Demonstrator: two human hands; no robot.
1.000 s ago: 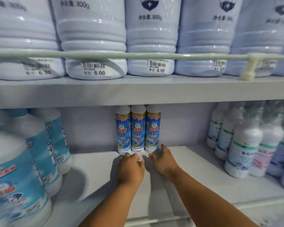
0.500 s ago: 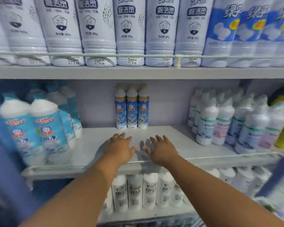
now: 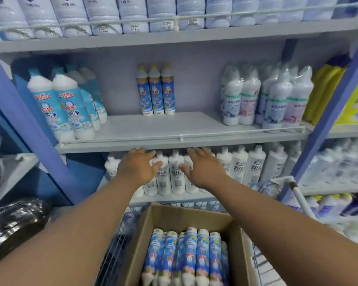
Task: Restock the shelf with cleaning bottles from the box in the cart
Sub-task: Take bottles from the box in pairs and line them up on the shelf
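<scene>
Left hand (image 3: 138, 166) and right hand (image 3: 205, 168) empty, fingers spread, palms down, apart. Three blue-labelled white plastic bottles (image 3: 156, 90) upright on grey metal shelf (image 3: 174, 129) beyond fingertips. Brown cardboard box (image 3: 186, 217) of same bottles below wrists.

both arms are stretched forward, bare to the elbow. the left hand (image 3: 138, 167) and the right hand (image 3: 204, 168) are held palm down, side by side but apart, just below the front edge of the shelf (image 3: 194, 129). fingers are spread and relaxed; nothing is held.
</scene>
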